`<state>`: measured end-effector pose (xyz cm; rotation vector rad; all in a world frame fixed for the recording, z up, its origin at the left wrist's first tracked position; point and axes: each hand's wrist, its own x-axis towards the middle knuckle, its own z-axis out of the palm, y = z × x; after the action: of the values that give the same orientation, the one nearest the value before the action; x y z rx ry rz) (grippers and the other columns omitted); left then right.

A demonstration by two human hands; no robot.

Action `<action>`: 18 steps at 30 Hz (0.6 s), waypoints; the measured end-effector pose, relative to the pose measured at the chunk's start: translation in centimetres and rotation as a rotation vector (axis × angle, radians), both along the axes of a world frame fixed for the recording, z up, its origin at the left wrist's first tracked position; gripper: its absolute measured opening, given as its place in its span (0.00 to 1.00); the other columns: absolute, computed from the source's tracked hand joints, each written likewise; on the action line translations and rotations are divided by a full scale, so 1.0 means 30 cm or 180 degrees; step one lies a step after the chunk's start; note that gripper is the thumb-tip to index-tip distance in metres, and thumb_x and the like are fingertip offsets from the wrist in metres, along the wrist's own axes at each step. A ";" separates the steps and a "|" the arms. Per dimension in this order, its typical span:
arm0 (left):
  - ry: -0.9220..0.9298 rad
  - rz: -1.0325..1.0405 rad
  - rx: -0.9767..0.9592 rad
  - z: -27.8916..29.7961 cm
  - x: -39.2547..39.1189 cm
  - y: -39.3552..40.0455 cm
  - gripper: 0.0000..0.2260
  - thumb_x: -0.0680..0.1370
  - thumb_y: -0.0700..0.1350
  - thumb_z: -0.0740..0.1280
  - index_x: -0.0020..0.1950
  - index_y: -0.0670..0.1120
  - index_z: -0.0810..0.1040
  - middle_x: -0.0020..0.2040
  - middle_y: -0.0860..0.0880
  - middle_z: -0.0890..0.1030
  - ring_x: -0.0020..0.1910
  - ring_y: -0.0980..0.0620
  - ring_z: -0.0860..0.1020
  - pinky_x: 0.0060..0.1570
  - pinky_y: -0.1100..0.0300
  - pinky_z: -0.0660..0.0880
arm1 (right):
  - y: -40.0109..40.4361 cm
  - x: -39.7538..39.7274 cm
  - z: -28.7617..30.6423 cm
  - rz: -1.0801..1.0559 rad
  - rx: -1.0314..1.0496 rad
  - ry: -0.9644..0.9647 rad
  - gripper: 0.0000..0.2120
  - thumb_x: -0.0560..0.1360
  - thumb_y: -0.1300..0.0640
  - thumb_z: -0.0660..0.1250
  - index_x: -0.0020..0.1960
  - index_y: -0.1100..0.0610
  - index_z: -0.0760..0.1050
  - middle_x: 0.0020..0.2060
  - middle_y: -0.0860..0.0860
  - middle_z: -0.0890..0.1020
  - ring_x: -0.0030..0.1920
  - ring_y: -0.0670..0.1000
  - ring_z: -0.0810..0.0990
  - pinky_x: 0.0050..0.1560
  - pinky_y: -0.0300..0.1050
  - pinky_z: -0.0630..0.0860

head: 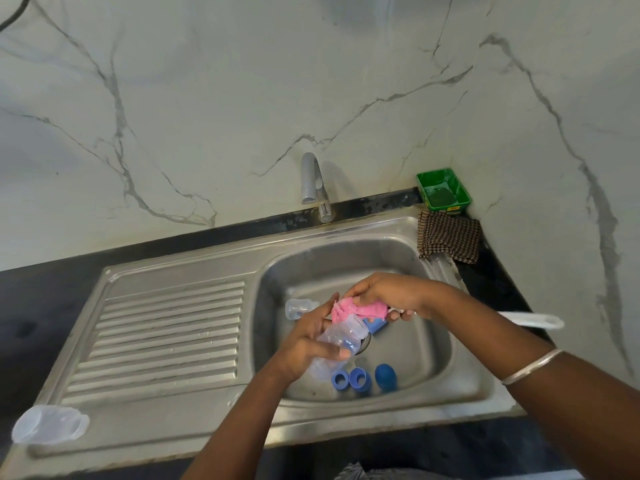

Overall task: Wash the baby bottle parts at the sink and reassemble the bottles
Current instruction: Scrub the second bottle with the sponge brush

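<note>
Over the sink basin [429,362], our left hand [304,344] grips a clear bottle [341,344] while our right hand [388,296] holds a brush's pink sponge head [356,310] at the bottle's mouth; two blue rings [349,378] lie below.

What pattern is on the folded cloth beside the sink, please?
Brown-and-white check on the folded cloth, shown in the head view.

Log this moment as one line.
left hand grips clear plastic bottle | right hand holds pink brush head at its mouth | over steel sink
</note>
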<state>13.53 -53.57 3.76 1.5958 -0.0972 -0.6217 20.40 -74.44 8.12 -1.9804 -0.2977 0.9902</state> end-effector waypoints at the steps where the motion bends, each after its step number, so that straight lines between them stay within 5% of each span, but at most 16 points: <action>1: 0.0080 0.0005 0.0178 -0.003 0.001 0.002 0.48 0.61 0.36 0.75 0.79 0.40 0.60 0.64 0.34 0.78 0.64 0.37 0.76 0.69 0.38 0.67 | 0.007 0.005 0.017 0.0179 -0.0084 -0.0133 0.14 0.81 0.61 0.61 0.61 0.51 0.80 0.22 0.41 0.75 0.19 0.40 0.65 0.19 0.34 0.61; 4: 0.0098 -0.0039 0.0529 -0.008 0.011 0.007 0.49 0.60 0.34 0.75 0.79 0.38 0.58 0.64 0.38 0.80 0.65 0.42 0.77 0.72 0.41 0.66 | 0.039 0.012 0.062 0.0640 -0.0275 -0.0502 0.15 0.78 0.64 0.63 0.60 0.53 0.82 0.35 0.49 0.80 0.30 0.48 0.71 0.31 0.42 0.66; 6: 0.0101 0.0068 0.0489 -0.004 0.017 0.015 0.47 0.60 0.33 0.75 0.77 0.36 0.61 0.61 0.35 0.80 0.64 0.38 0.77 0.70 0.39 0.67 | 0.047 0.013 0.072 0.0784 -0.0431 -0.0838 0.15 0.77 0.62 0.66 0.60 0.50 0.83 0.44 0.45 0.82 0.41 0.53 0.78 0.41 0.44 0.71; 10: -0.0074 0.0242 0.0365 -0.014 0.010 0.044 0.38 0.61 0.31 0.75 0.71 0.36 0.70 0.54 0.35 0.82 0.55 0.35 0.80 0.55 0.45 0.77 | 0.009 0.012 0.049 0.0548 -0.0284 -0.0972 0.15 0.76 0.59 0.69 0.56 0.42 0.84 0.51 0.39 0.84 0.53 0.48 0.82 0.56 0.46 0.76; 13: -0.0295 0.0335 0.0576 -0.034 0.002 0.063 0.37 0.62 0.35 0.78 0.70 0.44 0.74 0.52 0.38 0.84 0.56 0.39 0.81 0.60 0.44 0.77 | -0.017 0.002 0.006 0.0260 -0.0069 -0.1035 0.15 0.76 0.59 0.70 0.56 0.41 0.83 0.48 0.30 0.81 0.52 0.35 0.80 0.57 0.39 0.76; 18: -0.0607 0.0676 0.1031 -0.051 -0.013 0.077 0.33 0.60 0.41 0.82 0.64 0.53 0.78 0.56 0.52 0.84 0.59 0.57 0.80 0.62 0.57 0.74 | -0.042 -0.027 -0.051 -0.0346 -0.0168 -0.1728 0.23 0.75 0.52 0.72 0.67 0.35 0.74 0.61 0.37 0.81 0.61 0.44 0.79 0.62 0.50 0.77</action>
<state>13.15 -51.27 2.23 1.9469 0.0342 -0.3294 19.60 -75.70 6.59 -2.2638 -0.4564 0.3791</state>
